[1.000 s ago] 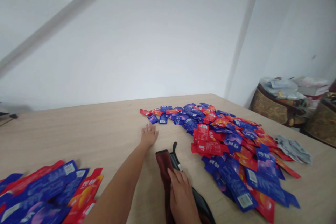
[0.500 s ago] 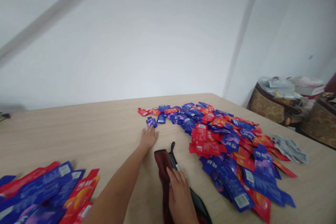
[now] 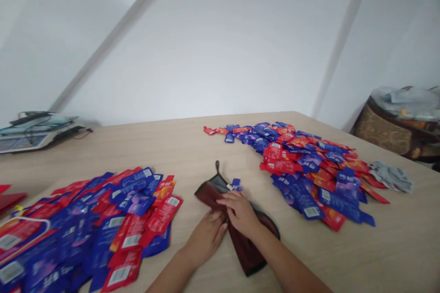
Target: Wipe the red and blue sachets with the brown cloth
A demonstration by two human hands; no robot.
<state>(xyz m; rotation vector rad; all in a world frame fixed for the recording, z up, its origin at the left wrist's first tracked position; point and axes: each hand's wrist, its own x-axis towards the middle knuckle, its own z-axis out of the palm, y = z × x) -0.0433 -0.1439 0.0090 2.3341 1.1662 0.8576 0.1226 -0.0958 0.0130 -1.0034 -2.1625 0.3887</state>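
A dark red and dark grey cloth piece (image 3: 245,242) with black trim and a loop lies bunched on the table; its kind is not clear. My left hand (image 3: 206,237) is closed at its near-left side, fingers curled on the fabric. My right hand (image 3: 240,213) rests across the middle, fingers bent and pressed against the red cloth beside the left fingertips. A small blue packet (image 3: 235,185) shows just past the right knuckles. Whether the right hand touches that packet is hidden.
Many blue and red packets (image 3: 99,219) are heaped at left. Another spread of packets (image 3: 299,160) covers the right side, with a grey cloth (image 3: 392,177) at its edge. A flat scale-like device (image 3: 37,132) sits at far left. A chair (image 3: 385,128) holds bags.
My left hand has come back from the far packets to the cloth. The blue packet it touched is gone from there; one now shows by my right hand. The cloth is turned and folded differently.
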